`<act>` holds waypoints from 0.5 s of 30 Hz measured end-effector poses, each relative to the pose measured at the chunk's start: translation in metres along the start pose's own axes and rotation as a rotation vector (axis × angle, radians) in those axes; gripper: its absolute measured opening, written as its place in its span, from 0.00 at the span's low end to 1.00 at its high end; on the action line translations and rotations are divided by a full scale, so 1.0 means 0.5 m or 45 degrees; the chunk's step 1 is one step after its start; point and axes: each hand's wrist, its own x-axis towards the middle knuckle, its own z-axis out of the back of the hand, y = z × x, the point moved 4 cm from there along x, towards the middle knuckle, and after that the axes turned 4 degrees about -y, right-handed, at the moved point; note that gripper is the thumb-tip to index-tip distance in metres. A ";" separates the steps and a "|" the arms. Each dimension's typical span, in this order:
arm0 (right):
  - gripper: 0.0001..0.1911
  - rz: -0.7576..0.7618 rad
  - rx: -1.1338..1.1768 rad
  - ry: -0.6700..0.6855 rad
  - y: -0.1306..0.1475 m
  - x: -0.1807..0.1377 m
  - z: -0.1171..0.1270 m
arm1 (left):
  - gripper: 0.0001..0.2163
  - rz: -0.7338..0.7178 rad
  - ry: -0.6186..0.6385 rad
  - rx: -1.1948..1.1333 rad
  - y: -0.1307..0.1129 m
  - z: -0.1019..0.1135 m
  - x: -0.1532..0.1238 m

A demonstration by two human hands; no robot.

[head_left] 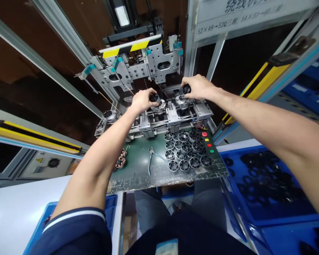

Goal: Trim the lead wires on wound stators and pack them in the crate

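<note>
Clamped tight on a black core (154,97) in left hand (142,100), second core (186,89) in right hand (198,86); best kept level over fixtures (159,107) beneath, pressed evenly.

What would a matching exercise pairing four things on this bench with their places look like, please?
Things:
1. left hand
2. pliers
3. red button
4. wound coils

Places:
A. at the left edge of the mat
B. top of the button column, right of the rings
C. fingers closed on a black part at the left fixture
D. flat mid-mat, left of the rings

Pairs: 1-C, 2-D, 3-B, 4-A
</note>
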 end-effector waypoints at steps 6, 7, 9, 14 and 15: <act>0.35 0.094 -0.053 0.107 -0.045 0.052 -0.052 | 0.33 -0.027 0.069 0.010 0.022 -0.024 0.020; 0.34 0.127 -0.049 0.139 -0.053 0.067 -0.056 | 0.34 -0.029 0.089 0.021 0.024 -0.025 0.026; 0.32 0.192 -0.045 0.227 -0.067 0.102 -0.063 | 0.35 -0.029 0.149 0.051 0.026 -0.029 0.039; 0.46 0.238 0.033 0.417 -0.084 0.176 -0.072 | 0.34 -0.056 0.264 0.162 0.036 -0.032 0.083; 0.45 0.215 0.072 0.412 -0.086 0.186 -0.071 | 0.35 -0.075 0.296 0.179 0.039 -0.031 0.094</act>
